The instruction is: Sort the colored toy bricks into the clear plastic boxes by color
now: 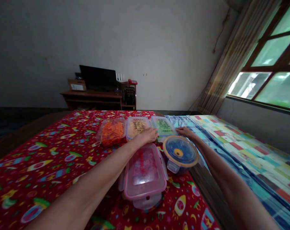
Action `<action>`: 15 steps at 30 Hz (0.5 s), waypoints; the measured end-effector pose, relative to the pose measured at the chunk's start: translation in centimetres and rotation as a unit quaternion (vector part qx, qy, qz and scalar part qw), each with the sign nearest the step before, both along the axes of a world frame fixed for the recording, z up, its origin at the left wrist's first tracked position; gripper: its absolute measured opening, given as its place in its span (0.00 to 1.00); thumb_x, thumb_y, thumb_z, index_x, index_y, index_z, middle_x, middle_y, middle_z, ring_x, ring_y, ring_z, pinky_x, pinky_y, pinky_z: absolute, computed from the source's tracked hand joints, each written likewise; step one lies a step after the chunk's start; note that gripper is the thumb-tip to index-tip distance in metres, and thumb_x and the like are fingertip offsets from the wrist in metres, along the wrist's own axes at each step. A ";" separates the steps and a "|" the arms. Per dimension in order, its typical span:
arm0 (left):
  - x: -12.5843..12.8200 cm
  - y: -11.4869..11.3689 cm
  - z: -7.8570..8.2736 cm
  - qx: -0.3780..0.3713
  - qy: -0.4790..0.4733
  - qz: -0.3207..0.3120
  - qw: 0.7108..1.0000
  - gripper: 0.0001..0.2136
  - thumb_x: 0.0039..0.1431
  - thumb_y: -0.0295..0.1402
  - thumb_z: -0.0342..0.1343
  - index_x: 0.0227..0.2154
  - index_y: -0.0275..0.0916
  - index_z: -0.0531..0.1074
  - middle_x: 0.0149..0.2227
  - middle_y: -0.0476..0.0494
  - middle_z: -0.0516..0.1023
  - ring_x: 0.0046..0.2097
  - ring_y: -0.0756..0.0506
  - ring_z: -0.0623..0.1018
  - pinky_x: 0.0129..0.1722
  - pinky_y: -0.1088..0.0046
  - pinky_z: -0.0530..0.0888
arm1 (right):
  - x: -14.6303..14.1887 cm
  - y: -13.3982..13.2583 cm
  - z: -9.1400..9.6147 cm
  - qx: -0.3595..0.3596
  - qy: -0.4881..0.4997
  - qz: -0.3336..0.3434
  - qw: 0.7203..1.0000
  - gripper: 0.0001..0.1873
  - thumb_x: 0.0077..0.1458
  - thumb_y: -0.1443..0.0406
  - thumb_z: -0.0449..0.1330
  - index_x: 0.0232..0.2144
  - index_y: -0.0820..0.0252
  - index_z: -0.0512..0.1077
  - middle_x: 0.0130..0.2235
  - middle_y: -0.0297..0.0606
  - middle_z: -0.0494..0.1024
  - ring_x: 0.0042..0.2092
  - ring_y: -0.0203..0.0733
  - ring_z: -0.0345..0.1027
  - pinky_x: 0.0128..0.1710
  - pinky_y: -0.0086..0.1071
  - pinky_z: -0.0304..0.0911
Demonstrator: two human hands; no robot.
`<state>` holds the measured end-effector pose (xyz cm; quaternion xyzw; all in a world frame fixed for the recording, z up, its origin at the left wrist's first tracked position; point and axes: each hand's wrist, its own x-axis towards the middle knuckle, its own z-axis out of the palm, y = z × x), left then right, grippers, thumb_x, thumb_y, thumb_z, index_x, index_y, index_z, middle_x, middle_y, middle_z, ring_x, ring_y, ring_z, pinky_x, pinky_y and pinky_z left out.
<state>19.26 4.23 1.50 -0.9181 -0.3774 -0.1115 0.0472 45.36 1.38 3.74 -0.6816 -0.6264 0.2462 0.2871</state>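
A clear plastic food container with green contents (162, 124) lies at the far side of the bed, dark writing on its lid. My left hand (150, 135) grips its near left side, fingers bent and partly hidden. At its right edge, my right hand (183, 131) has its fingers closed on the side. Beside it sits a similar container with yellowish contents (136, 124). Nearer to me are a pink-lidded rectangular container (146, 172), its front flap down, and a round container (183, 150) with an orange rim and blue contents.
A clear bag of orange pieces (113, 131) lies on the left of the red patterned cloth (63, 163). Checked bedding (243, 153) spreads to the right. Against the back wall stands a desk (92, 94) with a monitor (98, 77). A curtained window is at right.
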 end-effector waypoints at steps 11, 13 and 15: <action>0.1 -0.6 0.3 0.044 0.016 -0.042 0.998 0.11 0.62 0.29 0.45 0.39 0.30 0.72 0.43 0.32 0.75 0.50 0.40 0.73 0.53 0.63 0.69 | 0.0 -0.2 -1.3 0.001 0.035 0.023 0.999 0.17 0.53 0.65 0.56 0.43 0.67 0.78 0.39 0.42 0.81 0.40 0.44 0.74 0.42 0.34 0.69; 0.2 -0.3 0.0 0.041 0.017 -0.039 0.998 0.13 0.63 0.29 0.44 0.42 0.28 0.71 0.45 0.31 0.75 0.48 0.41 0.75 0.51 0.65 0.71 | 0.2 -0.3 -1.5 -0.003 0.052 0.031 0.998 0.19 0.54 0.63 0.57 0.45 0.68 0.77 0.40 0.43 0.81 0.39 0.44 0.74 0.41 0.35 0.70; 0.1 0.0 -0.4 0.040 0.016 -0.039 0.998 0.13 0.63 0.30 0.44 0.43 0.28 0.70 0.46 0.30 0.75 0.48 0.41 0.75 0.51 0.65 0.71 | 0.5 -0.4 -1.7 -0.011 0.081 0.041 0.996 0.20 0.53 0.62 0.58 0.46 0.67 0.75 0.42 0.44 0.80 0.39 0.45 0.75 0.40 0.36 0.70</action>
